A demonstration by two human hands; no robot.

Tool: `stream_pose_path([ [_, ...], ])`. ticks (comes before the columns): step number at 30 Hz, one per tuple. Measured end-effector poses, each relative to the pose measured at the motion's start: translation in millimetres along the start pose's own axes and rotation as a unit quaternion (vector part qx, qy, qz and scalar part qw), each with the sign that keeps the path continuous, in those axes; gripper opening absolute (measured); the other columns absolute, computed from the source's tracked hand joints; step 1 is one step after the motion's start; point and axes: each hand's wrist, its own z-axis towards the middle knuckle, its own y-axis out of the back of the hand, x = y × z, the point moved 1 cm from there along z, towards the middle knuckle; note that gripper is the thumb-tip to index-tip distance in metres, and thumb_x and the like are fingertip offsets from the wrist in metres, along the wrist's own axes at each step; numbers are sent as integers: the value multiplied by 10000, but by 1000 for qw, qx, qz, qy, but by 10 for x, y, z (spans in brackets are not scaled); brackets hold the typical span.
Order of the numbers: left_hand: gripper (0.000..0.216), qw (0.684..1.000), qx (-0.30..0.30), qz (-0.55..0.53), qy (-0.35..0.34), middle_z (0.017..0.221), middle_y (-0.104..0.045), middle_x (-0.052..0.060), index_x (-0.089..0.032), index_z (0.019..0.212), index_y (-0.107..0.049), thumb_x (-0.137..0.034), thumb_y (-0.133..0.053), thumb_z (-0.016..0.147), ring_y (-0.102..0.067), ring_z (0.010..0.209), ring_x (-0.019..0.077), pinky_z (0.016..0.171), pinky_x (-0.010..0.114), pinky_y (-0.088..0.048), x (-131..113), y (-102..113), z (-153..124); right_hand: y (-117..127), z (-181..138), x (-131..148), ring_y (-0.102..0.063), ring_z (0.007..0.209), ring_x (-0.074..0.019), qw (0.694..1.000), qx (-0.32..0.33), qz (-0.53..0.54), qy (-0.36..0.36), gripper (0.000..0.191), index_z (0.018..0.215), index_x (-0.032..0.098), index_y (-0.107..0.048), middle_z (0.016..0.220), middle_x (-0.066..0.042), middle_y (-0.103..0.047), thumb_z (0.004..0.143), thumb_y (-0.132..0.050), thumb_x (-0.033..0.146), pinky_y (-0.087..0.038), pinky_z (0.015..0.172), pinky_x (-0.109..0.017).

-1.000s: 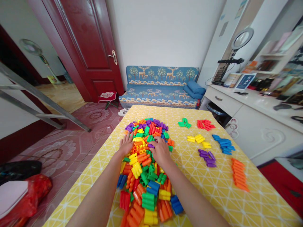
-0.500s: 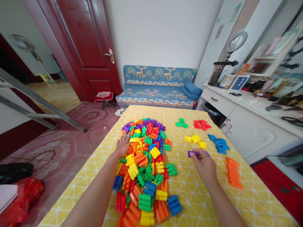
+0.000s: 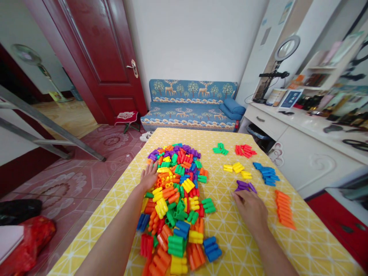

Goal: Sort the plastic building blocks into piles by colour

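A long heap of colourful plastic tube-shaped building blocks (image 3: 172,205) covers the middle of the table. My left hand (image 3: 149,176) lies at the heap's left edge, fingers spread and touching blocks there. On the right, my right hand (image 3: 250,207) is just in front of a small group of purple blocks (image 3: 243,186). Its fingers are curled with the thumb close to them, and no block shows between them. Around it lie groups sorted by colour: yellow blocks (image 3: 238,168), blue blocks (image 3: 266,174), orange blocks (image 3: 284,210), green blocks (image 3: 220,149) and red blocks (image 3: 245,150).
The table (image 3: 230,237) has a yellow patterned cover. Beyond its far edge stands a blue sofa (image 3: 186,111). A white dresser (image 3: 304,134) with a ring light (image 3: 287,48) is at the right. A metal ladder (image 3: 63,138) and a red stool (image 3: 126,117) are at the left.
My right hand has let go of a purple block, which now lies with the other purple ones, and has drawn back slightly toward me. My left hand has stayed put.
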Motion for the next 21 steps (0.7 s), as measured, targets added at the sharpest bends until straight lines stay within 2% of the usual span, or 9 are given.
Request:
stream_pose_path([
  [4,622,1000,-2,1,0,1604,-30,20,-244,1528,-111,-278,-246,922,-68,1472,254,1171,482,-133,6,-13,1,-48,13,-6,-603,876,-244,1000,1,13,-26,298,902,231,-677,929,-56,-686,895,-444,417,-460,754,-366],
  [8,618,1000,-5,0,-4,1604,-27,32,-231,1528,-113,-314,-250,932,-60,1471,268,1169,488,-130,6,-20,-1,-88,46,229,-610,916,-235,995,11,99,-15,282,923,211,-673,972,-69,-677,896,-460,394,-468,803,-365],
  [10,617,1000,-5,-1,-5,1604,-21,33,-235,1529,-104,-321,-248,935,-59,1471,272,1168,490,-130,9,-23,2,-89,67,429,-606,950,-225,985,50,166,14,248,954,214,-674,998,-66,-673,883,-489,362,-466,842,-360],
  [12,614,1000,-5,-1,-5,1603,-12,34,-238,1529,-93,-314,-240,938,-62,1470,271,1168,492,-134,15,-29,10,-76,84,619,-599,987,-220,967,116,223,33,229,1010,228,-673,1042,-57,-666,837,-554,320,-466,868,-358],
  [16,602,1000,-4,1,-4,1603,3,23,-247,1529,-82,-295,-213,943,-63,1471,255,1169,489,-148,23,-42,30,-28,69,812,-573,1051,-225,931,237,272,65,406,1072,263,-676,1118,-35,-646,676,-673,175,-446,919,-365],
  [18,599,1000,-3,3,-1,1604,-2,22,-246,1529,-86,-290,-207,944,-65,1471,253,1169,489,-147,22,-44,32,-28,39,814,-560,1069,-232,926,254,269,70,464,1053,264,-689,1124,-34,-641,622,-666,95,-425,946,-378],
  [21,602,1000,-2,4,2,1604,-16,28,-235,1529,-98,-288,-218,941,-70,1471,256,1171,487,-142,17,-39,24,-80,-7,775,-557,1066,-234,925,248,283,47,474,1041,242,-695,1119,-49,-630,606,-648,60,-419,954,-382],
])
